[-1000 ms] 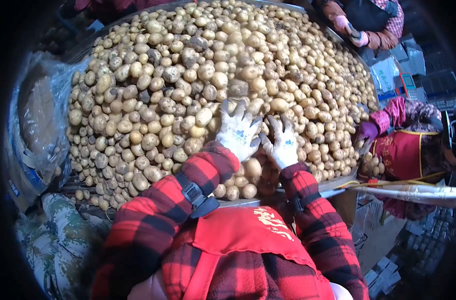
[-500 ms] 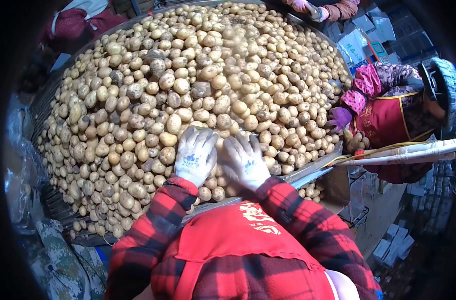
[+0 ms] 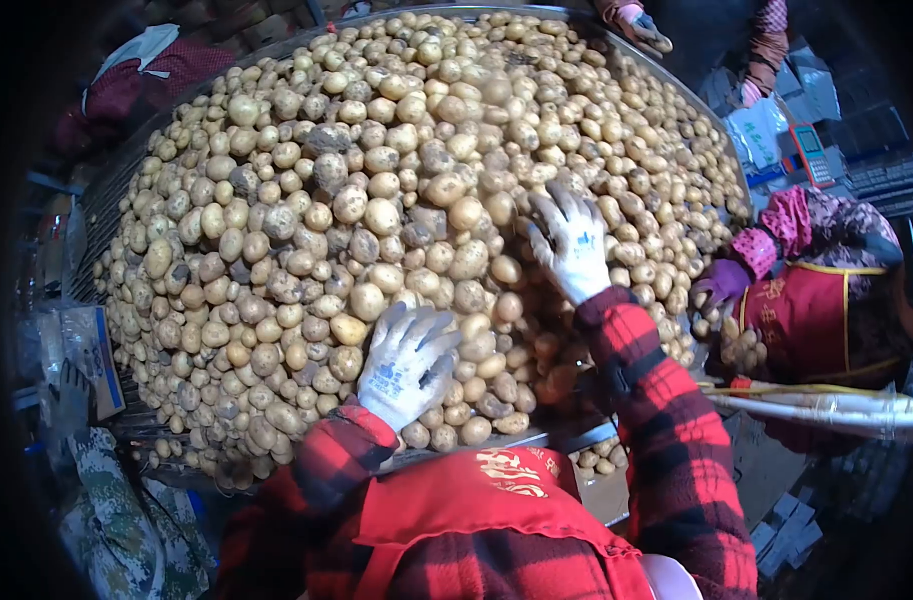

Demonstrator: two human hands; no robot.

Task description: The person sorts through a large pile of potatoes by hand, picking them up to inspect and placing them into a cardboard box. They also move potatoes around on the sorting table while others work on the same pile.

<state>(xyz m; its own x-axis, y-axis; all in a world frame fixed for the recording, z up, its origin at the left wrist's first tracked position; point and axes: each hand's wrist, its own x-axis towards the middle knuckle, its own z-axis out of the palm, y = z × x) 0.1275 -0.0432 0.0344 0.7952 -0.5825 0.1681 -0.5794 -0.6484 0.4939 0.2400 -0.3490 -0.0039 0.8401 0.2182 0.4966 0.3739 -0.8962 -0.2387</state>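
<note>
A broad heap of potatoes, some smeared with dark soil, spreads before me. My left hand, in a white and grey work glove, lies on the potatoes at the near side with its fingers stretched out. Farther up and to the right, my right hand wears a matching glove. Its fingers are apart and touch the potatoes; I see none gripped in it. Part of the heap below the right forearm is in shadow.
The sorting table has a raised metal rim. On the right, a co-worker's purple glove is beside potatoes; another's gloved hand is at the far edge. A white pole juts in at right. A box of potatoes stands below the rim.
My right hand has moved away from the left, up and rightward over the heap. The left hand stays near the close edge. The far co-worker's hands have moved apart. The view has shifted slightly.
</note>
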